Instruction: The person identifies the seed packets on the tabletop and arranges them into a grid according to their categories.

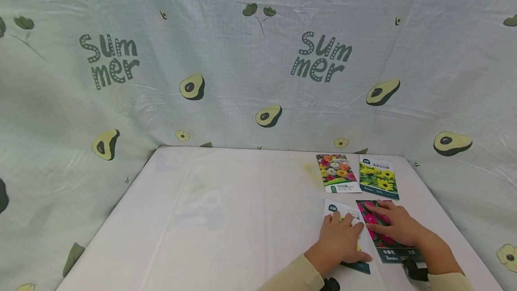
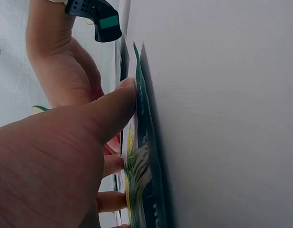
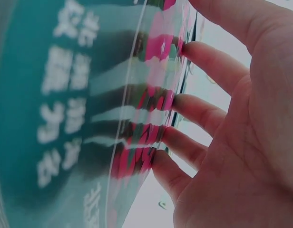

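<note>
My left hand rests with spread fingers on a flower seed packet with a white top, yellow blooms and a dark green bottom band. In the left wrist view, the thumb of the left hand touches the edge of that packet, whose bottom edge lifts slightly from the table. Just to its right, my right hand lies across a pink flower seed packet. Seen from the right wrist, the extended fingertips of the right hand touch the glossy face of the pink packet.
Behind the hands lie two more seed packets: a mixed-colour flower packet and a yellow flower packet. All sit toward the right side of the white table. A patterned curtain hangs behind and along the sides.
</note>
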Motion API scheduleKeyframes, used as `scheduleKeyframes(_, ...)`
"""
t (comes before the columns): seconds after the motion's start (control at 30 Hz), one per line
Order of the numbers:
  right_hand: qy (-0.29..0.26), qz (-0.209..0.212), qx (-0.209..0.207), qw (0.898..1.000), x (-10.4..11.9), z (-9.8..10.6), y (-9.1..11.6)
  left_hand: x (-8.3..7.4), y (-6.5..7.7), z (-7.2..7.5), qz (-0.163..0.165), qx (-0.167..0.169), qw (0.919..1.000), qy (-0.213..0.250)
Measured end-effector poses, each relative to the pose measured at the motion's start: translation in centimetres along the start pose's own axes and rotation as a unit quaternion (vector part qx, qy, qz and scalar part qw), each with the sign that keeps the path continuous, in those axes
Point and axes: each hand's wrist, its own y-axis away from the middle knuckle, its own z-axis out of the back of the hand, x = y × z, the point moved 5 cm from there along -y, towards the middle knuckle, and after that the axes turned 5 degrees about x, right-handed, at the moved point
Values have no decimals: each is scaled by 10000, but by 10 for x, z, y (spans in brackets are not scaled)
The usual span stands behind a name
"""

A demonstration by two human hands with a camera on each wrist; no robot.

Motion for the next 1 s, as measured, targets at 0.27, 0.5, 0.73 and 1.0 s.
scheduleKeyframes(0.27,-43,3,42,10000,1,3,1,3,3,2,-31,-39,10000,6)
scheduleKeyframes(0.5,-75,30,13,10000,0,2,0,6,5,3,54,-109,9999,-29)
scheduleKeyframes(0.73,-49,17,18,10000,-4,0,-3,8,5,2,69,-53,10000,-34)
scheduleKeyframes(1.0,-144,-65,102,9998,-8,-5,-4,11,6,1,78,35,9999,84)
